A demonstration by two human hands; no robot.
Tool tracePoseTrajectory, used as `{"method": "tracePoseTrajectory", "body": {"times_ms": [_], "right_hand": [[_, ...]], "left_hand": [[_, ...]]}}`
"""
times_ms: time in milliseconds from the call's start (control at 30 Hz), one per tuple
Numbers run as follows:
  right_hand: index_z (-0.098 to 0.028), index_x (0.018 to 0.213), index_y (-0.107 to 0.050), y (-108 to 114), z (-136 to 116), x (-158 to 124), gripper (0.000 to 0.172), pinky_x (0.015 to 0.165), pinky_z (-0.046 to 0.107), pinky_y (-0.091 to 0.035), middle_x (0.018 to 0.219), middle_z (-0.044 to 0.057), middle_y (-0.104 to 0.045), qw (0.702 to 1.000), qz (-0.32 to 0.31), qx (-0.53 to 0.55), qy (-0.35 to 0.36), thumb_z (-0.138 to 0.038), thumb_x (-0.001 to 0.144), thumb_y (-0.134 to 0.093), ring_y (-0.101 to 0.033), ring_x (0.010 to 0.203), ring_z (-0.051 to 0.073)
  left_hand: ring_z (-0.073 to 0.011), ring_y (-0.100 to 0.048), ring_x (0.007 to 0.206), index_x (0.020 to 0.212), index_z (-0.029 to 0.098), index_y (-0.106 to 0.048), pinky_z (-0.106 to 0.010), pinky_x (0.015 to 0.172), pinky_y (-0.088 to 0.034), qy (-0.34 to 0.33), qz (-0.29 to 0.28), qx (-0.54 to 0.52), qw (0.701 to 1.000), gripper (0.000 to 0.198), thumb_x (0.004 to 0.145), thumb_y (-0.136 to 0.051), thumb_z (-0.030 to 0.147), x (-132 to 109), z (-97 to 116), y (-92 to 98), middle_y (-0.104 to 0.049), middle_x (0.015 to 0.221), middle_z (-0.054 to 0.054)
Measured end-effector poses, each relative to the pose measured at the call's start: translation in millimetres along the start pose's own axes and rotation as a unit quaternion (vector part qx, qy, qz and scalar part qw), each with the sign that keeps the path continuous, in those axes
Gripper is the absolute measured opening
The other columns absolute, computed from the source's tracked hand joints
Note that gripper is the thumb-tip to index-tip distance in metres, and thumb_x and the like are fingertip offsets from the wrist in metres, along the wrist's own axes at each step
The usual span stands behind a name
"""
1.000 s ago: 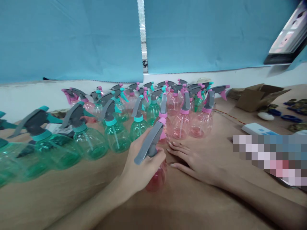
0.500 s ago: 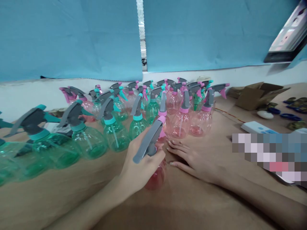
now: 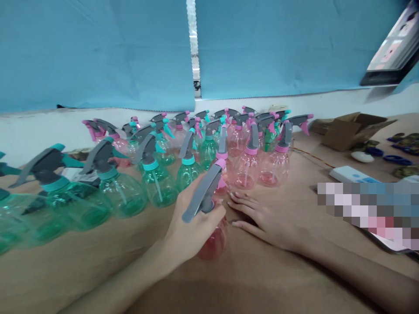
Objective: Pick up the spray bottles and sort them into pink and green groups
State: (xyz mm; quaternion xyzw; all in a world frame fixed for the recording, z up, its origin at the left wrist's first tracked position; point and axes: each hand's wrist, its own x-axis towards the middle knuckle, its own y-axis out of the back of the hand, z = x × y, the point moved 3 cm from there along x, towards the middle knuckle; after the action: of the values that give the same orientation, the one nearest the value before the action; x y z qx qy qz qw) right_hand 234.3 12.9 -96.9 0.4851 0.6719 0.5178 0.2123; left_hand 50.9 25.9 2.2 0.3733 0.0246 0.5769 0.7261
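Observation:
My left hand (image 3: 193,213) is wrapped round the neck of a pink spray bottle (image 3: 214,242) with a grey and pink trigger head. The bottle stands on the table, its neck hidden by my fingers. My right hand (image 3: 262,216) lies flat on the tabletop just right of it, fingers stretched out and holding nothing. Beyond my hands are pink spray bottles (image 3: 246,171), and to the left runs a row of green spray bottles (image 3: 160,187) with grey and teal heads.
More pink and green bottles crowd toward the white wall below the blue cloth (image 3: 278,48). An open cardboard box (image 3: 343,131) stands at the back right. Near it are a white mouse-shaped object (image 3: 362,156), a white and blue device (image 3: 352,174) and a blurred-out area.
Hardly anything differs. The view has shifted very slightly; my left hand keeps its hold on the pink bottle and my right hand rests in the same place.

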Motion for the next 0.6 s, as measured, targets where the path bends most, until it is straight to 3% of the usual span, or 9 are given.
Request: {"method": "tracePoseTrajectory", "body": {"times_ms": [600], "right_hand": [[-0.019,0.138,-0.043,-2.8,2.2,-0.6,0.056,0.111,0.048,-0.028,0.145,0.008,-0.039,1.000,0.010,0.011,0.010,-0.052,0.092,-0.042,-0.030,0.136,0.024]], "left_hand": [[-0.0183,-0.057,0.059,0.083,0.026,-0.052,-0.028,0.054,-0.044,0.017,-0.007,-0.032,0.999,0.018,0.067,-0.049,0.018,3.2,5.7,2.7,-0.058,0.064,0.003]]}}
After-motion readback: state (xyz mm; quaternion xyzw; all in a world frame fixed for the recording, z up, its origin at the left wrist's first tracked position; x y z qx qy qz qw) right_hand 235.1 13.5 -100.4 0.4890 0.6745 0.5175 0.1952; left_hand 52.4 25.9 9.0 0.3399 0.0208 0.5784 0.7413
